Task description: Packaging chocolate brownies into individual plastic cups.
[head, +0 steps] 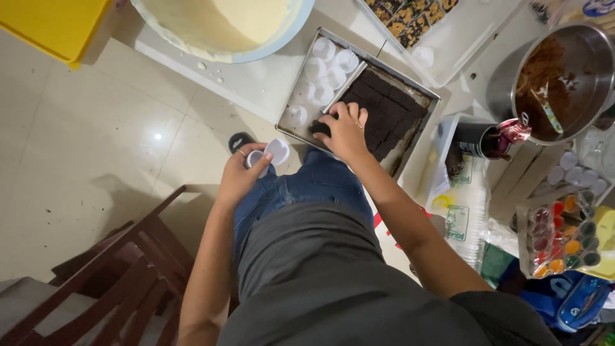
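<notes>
Step in hand: you look to be lifting 1 brownie square (319,128) out of the metal tray (289,126) to seat it in a paper cup.
Right hand (346,131): your fingers (337,114) are closed over that dark square at the tray's near edge.
Left hand (242,177): your fingers pinch a white paper cup (277,151), mouth open, just left of the right hand and apart from the tray.
Next move calls for: a clean lift clear of the tray lip, then a short carry left to the cup; hold the cup level.
Just beyond the fingers: the cut brownie slab (384,115).
Left of the slab: spare white cups (328,67) in the same tray.
In the way: the tray lip only.
Farther right: a steel pot (557,77) of chocolate.
Farthest: a bowl of pale batter (224,25).
</notes>
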